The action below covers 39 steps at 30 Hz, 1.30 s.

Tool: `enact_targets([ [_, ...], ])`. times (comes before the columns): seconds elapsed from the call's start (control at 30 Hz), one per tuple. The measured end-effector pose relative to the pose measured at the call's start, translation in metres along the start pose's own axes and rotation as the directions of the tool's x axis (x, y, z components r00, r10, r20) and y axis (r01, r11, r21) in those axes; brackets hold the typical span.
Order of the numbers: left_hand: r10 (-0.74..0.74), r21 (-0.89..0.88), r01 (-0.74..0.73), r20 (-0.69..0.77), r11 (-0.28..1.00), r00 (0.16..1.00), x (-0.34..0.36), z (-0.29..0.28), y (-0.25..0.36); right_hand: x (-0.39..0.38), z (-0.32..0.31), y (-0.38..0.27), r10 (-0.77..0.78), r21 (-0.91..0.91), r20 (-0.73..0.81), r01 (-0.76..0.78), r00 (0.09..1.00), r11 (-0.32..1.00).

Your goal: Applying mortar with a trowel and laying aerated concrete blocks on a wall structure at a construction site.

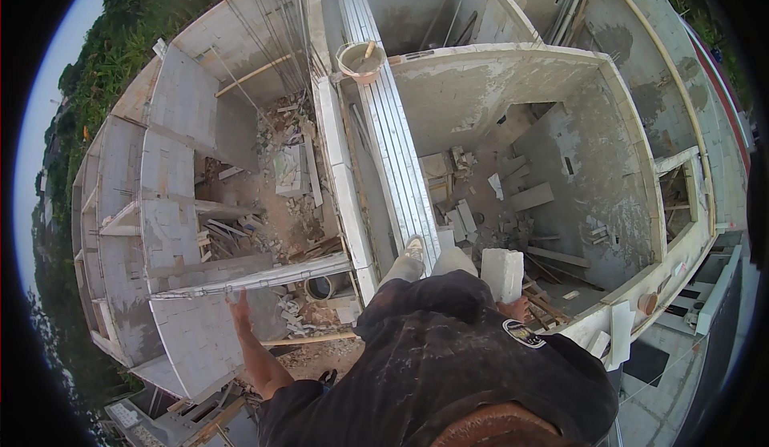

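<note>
My left hand (239, 304) is held out to the side with its fingers spread and nothing in them. It is nearest to the top of a low wall (256, 279), which has thin steel bars along it; whether the fingertips touch it I cannot tell. On my right side, my right hand (514, 309) is wrapped around the lower end of a white building block (502, 273), which is held upright beside my thigh. The block hides part of that hand. One light shoe (413, 247) shows on a long metal scaffold plank (392, 142) under me.
A mortar bucket (360, 62) with a handle sticking out stands farther along the plank. To the left runs a wall top of white blocks (338, 159). Deep rooms drop off on both sides, with rubble (292, 167) and loose blocks (533, 197) below. Vertical rebar (300, 14) rises ahead.
</note>
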<state>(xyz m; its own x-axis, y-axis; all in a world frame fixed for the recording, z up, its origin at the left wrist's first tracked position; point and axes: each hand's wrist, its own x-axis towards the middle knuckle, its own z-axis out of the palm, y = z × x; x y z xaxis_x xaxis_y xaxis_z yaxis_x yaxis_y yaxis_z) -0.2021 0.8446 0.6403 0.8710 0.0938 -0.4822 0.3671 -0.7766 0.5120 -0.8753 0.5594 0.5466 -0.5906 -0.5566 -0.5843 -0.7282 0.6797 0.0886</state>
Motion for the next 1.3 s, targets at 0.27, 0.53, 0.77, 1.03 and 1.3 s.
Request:
enact_targets([
  [0.27,0.422,-0.141,-0.407,0.108,0.903,0.900,0.023,0.065,0.257,0.019,-0.004,-0.127,-0.110,0.133,-0.008,0.110,0.994,0.985],
  [0.53,0.622,-0.253,-0.572,0.223,0.780,0.750,0.070,0.167,0.458,0.060,-0.028,-0.299,-0.137,0.029,0.011,0.136,0.991,0.990],
  [0.77,0.360,-0.088,-0.350,0.173,0.933,0.917,0.122,0.185,0.533,0.052,-0.092,-0.433,-0.155,0.049,-0.005,0.156,0.988,0.987],
  [1.03,0.281,0.058,-0.286,0.087,0.956,0.956,0.265,0.230,0.494,0.074,-0.125,-0.578,-0.170,0.065,-0.056,0.173,0.984,0.983],
  [1.3,-0.038,-0.038,0.038,0.006,0.999,0.999,0.333,0.255,0.600,0.082,-0.159,-0.717,-0.055,0.055,-0.070,0.058,0.996,0.997],
])
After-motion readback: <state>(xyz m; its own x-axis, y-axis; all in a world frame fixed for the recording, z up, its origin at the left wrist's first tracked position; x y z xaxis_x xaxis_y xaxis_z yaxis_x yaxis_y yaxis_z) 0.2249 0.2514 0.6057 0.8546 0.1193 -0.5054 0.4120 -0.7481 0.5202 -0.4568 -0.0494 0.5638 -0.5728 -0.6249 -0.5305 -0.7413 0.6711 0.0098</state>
